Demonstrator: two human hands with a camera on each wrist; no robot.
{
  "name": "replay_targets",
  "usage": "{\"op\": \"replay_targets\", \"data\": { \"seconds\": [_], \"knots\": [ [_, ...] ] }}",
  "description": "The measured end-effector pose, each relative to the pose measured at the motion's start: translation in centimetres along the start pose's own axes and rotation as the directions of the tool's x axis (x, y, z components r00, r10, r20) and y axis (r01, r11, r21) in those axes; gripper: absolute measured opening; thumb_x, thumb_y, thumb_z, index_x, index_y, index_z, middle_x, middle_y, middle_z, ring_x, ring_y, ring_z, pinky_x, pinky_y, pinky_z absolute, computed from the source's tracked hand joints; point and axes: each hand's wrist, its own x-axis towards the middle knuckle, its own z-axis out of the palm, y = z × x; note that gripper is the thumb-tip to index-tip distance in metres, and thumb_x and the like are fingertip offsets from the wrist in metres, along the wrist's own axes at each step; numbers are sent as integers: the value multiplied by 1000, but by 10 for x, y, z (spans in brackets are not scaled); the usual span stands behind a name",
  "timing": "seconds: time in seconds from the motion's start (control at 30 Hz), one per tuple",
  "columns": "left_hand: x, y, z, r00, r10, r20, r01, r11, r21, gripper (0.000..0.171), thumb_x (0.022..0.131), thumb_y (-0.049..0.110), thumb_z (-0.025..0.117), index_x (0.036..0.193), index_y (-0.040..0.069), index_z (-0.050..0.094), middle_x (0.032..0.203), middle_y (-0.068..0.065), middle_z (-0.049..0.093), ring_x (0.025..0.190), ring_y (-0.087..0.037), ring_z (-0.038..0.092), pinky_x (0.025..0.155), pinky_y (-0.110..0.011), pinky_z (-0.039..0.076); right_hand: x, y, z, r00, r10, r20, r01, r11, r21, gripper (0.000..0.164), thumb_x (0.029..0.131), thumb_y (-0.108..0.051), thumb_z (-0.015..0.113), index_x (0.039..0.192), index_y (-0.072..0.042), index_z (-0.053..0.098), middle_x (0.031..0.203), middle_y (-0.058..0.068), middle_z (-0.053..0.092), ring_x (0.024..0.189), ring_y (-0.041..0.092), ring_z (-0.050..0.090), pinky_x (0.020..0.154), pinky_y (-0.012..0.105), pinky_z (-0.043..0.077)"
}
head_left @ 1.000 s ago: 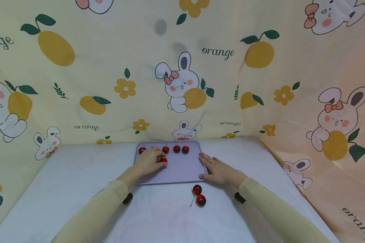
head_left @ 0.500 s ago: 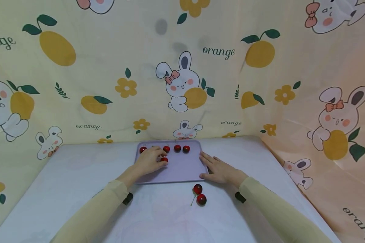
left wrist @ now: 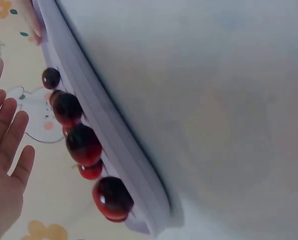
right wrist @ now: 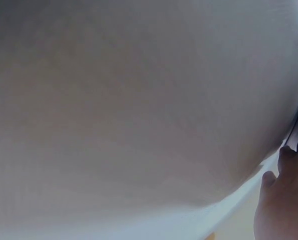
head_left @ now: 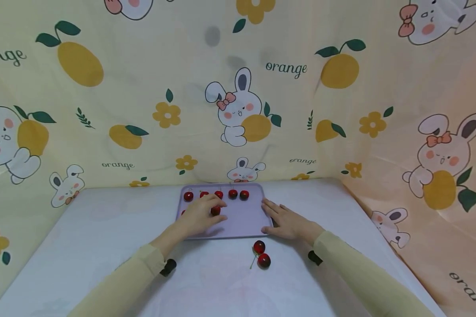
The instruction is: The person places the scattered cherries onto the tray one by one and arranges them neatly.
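On a light purple tray (head_left: 242, 224), several dark red cherries (head_left: 232, 194) stand in a back row. My left hand (head_left: 198, 215) hovers over the tray's left half, its thumb and fingers apart around a front-row cherry (head_left: 216, 211). Another cherry (head_left: 184, 212) shows partly behind that hand. The left wrist view has the left hand (left wrist: 6, 160) with spread fingers, apart from the nearest cherries (left wrist: 83, 145). My right hand (head_left: 291, 223) lies with straight fingers along the tray's right rim; only part of the right hand (right wrist: 286, 200) shows in the right wrist view.
Two cherries, an upper one (head_left: 259, 247) and a lower one (head_left: 264, 261), lie with a stem on the white table (head_left: 206, 281) in front of the tray. A patterned curtain (head_left: 174, 66) with rabbits and oranges hangs right behind the tray.
My left hand has let go of the front-row cherry; thumb and fingers have parted and the hand has lifted slightly. More of the back row shows. The right hand stays on the rim.
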Motion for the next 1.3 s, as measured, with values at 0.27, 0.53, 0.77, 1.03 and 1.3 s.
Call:
{"op": "replay_targets", "data": {
  "seconds": [0.27,0.53,0.77,1.03,1.3],
  "knots": [
    [-5,19,8,993,118,11,-118,993,-4,35,91,32,82,120,13,74,116,2,69,104,-20,68,88,-34,57,-3,-2,-4,999,-25,-23,25,1000,1,92,101,-67,47,166,-9,18,175,8,8,159,31,17,127,53,17],
    [-8,42,21,979,190,67,-187,981,-51,35,93,32,80,121,12,74,118,3,69,109,-15,66,97,-36,55,-2,0,-2,1000,-7,-16,7,1000,-16,93,100,-70,45,167,-11,18,175,7,7,159,32,14,127,53,17],
    [-12,58,34,955,270,119,-268,963,-38,34,94,33,79,122,15,73,117,5,68,110,-12,65,99,-32,53,-3,0,-3,999,-31,-26,31,1000,3,92,101,-68,46,166,-9,19,175,8,8,159,33,14,127,53,18],
    [-14,76,45,929,325,178,-323,946,-40,33,96,34,77,124,18,73,117,7,68,105,-10,67,95,-27,52,-5,-2,-7,998,-58,-37,58,998,1,90,102,-65,47,166,-6,20,174,10,8,159,34,16,127,54,18],
    [-14,86,57,898,368,241,-376,927,-14,30,99,36,72,124,18,73,113,8,66,95,-3,61,90,-19,51,-5,-1,-6,997,-67,-37,67,998,3,91,102,-64,48,165,-6,19,174,10,9,159,33,16,126,55,19]
  ]
}}
